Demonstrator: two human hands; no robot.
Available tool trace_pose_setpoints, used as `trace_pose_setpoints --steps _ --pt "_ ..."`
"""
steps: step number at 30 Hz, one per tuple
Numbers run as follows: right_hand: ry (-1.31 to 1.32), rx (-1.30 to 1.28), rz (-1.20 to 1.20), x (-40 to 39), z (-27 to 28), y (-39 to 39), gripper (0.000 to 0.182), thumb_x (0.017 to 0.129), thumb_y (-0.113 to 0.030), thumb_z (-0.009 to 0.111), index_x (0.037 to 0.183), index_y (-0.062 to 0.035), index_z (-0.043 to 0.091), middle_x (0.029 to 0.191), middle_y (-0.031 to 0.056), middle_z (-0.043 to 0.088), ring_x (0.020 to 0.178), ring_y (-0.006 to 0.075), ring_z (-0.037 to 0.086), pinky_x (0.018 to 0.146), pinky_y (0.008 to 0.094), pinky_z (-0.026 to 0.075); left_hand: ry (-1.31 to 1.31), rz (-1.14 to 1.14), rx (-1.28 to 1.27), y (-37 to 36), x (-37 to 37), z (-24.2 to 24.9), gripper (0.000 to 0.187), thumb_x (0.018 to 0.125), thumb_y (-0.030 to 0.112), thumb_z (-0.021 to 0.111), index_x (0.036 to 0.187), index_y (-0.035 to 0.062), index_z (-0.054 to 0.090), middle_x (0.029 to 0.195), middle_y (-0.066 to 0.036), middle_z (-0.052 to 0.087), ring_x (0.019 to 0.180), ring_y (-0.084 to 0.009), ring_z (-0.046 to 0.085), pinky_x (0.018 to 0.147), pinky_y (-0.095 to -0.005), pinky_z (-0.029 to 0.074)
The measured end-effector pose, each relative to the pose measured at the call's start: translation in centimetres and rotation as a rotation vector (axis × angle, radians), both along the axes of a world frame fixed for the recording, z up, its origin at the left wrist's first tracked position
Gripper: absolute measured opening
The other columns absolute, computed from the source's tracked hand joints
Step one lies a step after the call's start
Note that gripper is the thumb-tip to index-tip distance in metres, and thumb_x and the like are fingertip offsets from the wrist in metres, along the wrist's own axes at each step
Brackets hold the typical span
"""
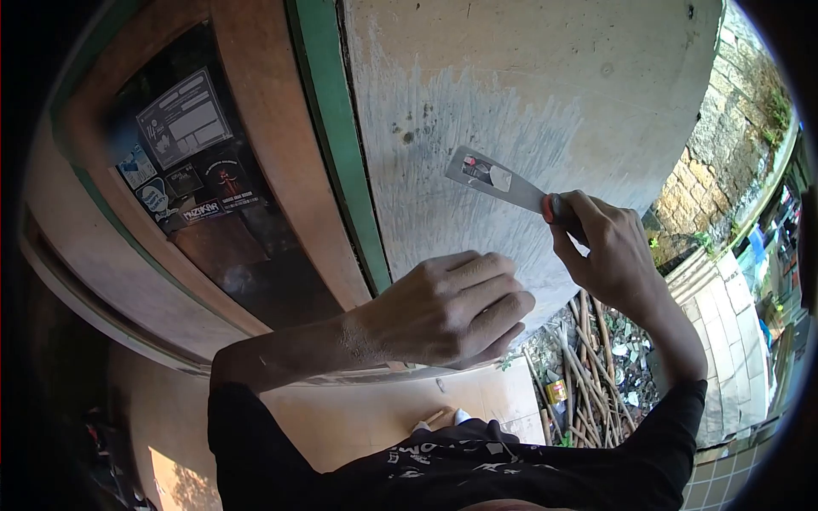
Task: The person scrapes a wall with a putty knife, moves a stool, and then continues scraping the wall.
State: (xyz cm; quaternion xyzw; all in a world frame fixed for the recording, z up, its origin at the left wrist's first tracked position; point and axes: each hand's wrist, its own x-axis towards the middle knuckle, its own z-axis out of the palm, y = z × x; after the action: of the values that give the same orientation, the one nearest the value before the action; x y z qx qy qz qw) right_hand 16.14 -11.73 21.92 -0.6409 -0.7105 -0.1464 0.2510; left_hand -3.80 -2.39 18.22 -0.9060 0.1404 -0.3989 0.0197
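Observation:
A flat metal scraper (494, 180) with a sticker on its blade is held by its handle in my right hand (601, 243), its blade pointing left in front of the wall (511, 43). Grey-white scraped streaks cover the wall behind both hands. My left hand (447, 307) is in front of the lower wall, apart from the scraper, with its back toward me and fingers curled. Its palm and whatever may lie between the fingertips are hidden.
On the left stands a door with a dark stickered panel (196, 162) beside a green frame strip (341, 128). Wooden sticks (588, 366) and rubble lie at lower right. A stone wall (707, 153) runs along the right. Tiled floor (341, 417) is below.

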Motion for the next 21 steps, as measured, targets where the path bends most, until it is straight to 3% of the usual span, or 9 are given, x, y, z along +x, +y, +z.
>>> trace_pose_setpoints --steps 2,4,7,9,10,12,13,16,21 --pt "-0.096 0.107 0.058 0.4 0.9 0.0 0.019 0.082 -0.012 0.064 0.093 0.0011 0.056 0.067 0.0118 0.059 0.055 0.0246 0.059 0.05 0.0364 0.045 -0.185 0.146 0.202 1.2 2.6 1.6 0.046 0.065 0.017 0.076 0.104 0.0045 0.056 0.107 -0.008 0.056 0.105 -0.0233 0.055 0.088 -0.0371 0.05" --pt "-0.34 0.209 0.02 0.7 1.7 0.3 0.025 0.078 -0.012 0.066 0.094 0.0037 0.054 0.076 0.0112 0.056 0.064 0.0234 0.058 0.052 0.0358 0.047 -0.142 0.284 0.25 2.3 4.9 3.3 0.066 0.062 0.021 0.079 0.118 0.0033 0.048 0.119 -0.011 0.049 0.115 -0.0281 0.049 0.097 -0.0414 0.045" --pt "-0.534 0.275 0.01 1.4 2.3 1.6 0.02 0.08 -0.008 0.064 0.089 0.0057 0.053 0.076 0.009 0.052 0.068 0.0174 0.056 0.049 0.0303 0.048 -0.193 0.419 0.332 4.0 7.5 4.5 0.065 0.064 0.022 0.077 0.119 0.0015 0.047 0.115 -0.012 0.052 0.109 -0.0279 0.053 0.094 -0.0392 0.046" --pt "-0.612 0.334 0.014 1.8 2.2 2.4 0.014 0.083 -0.006 0.062 0.087 0.0049 0.053 0.075 0.0076 0.052 0.064 0.0131 0.056 0.043 0.0244 0.048 -0.221 0.553 0.388 4.9 8.8 5.1 0.057 0.068 0.023 0.075 0.114 0.0003 0.05 0.098 -0.012 0.06 0.092 -0.023 0.061 0.083 -0.0355 0.05" --pt "-0.616 0.333 0.018 2.2 2.0 2.7 0.014 0.083 -0.006 0.062 0.087 0.0049 0.053 0.075 0.0076 0.052 0.064 0.0131 0.056 0.043 0.0244 0.048 -0.223 0.557 0.386 5.5 9.2 5.3 0.057 0.068 0.023 0.075 0.114 0.0003 0.05 0.098 -0.012 0.06 0.092 -0.023 0.061 0.083 -0.0355 0.05" --pt "-0.583 0.354 0.052 2.8 1.8 3.3 0.014 0.084 -0.006 0.061 0.088 0.0041 0.053 0.074 0.0074 0.052 0.056 0.0135 0.056 0.04 0.0251 0.046 -0.075 0.59 0.405 6.6 9.7 5.5 0.045 0.07 0.022 0.072 0.103 0.0006 0.052 0.077 -0.008 0.062 0.074 -0.018 0.064 0.068 -0.033 0.051" --pt "-0.578 0.386 0.115 3.1 2.0 3.3 0.014 0.085 -0.006 0.061 0.091 0.0034 0.053 0.075 0.0073 0.054 0.052 0.0137 0.057 0.038 0.0256 0.046 -0.118 0.521 0.351 7.1 9.8 5.5 0.032 0.069 0.02 0.071 0.092 0.0053 0.055 0.064 -0.004 0.06 0.066 -0.0173 0.063 0.058 -0.033 0.05" --pt "-0.54 0.405 0.197 3.6 2.2 3.3 0.021 0.084 -0.006 0.06 0.103 0.0021 0.054 0.08 0.0078 0.057 0.057 0.0138 0.059 0.04 0.0248 0.048 -0.105 0.479 0.185 7.5 9.9 5.5 0.019 0.068 0.018 0.069 0.08 0.0089 0.057 0.058 -0.003 0.057 0.06 -0.0189 0.061 0.056 -0.0329 0.049" --pt "-0.709 0.522 0.328 5.0 3.2 3.3 0.026 0.083 -0.003 0.06 0.11 -0.0029 0.06 0.088 0.0074 0.06 0.06 0.0102 0.059 0.042 0.021 0.05 -0.269 0.396 0.181 8.1 10.8 5.7 0.013 0.065 0.017 0.068 0.064 0.0113 0.056 0.054 -0.002 0.055 0.052 -0.0188 0.058 0.053 -0.0334 0.048"
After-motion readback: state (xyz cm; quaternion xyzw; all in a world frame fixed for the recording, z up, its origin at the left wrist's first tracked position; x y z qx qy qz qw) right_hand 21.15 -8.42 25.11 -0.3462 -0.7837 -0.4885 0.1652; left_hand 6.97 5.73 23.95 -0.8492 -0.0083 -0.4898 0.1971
